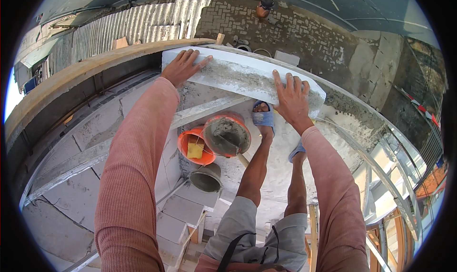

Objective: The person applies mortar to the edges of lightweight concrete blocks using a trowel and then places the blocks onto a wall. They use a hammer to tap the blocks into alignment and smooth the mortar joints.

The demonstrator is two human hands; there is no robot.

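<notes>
A long white lightweight concrete block [243, 74], smeared with grey mortar along its face, lies on top of the wall in front of me. My left hand [186, 65] grips its left end, fingers over the upper surface. Toward the right end my right hand [292, 99] holds the near edge, with the fingers spread over the mortar-smeared face. Both thumbs are partly hidden. Below the block stands an orange bucket of wet mortar [227, 135]. Beside that bucket is a smaller orange bucket [182, 147] with a yellow sponge [194, 147] in it.
A dark bucket [205, 178] sits nearer my legs. A wooden beam [209, 109] crosses left of my sandalled feet [264, 117]. Beyond the wall, far below, are paving and a person [264, 8]. A curved timber [57, 89] runs along the left; poles [376, 172] stand right.
</notes>
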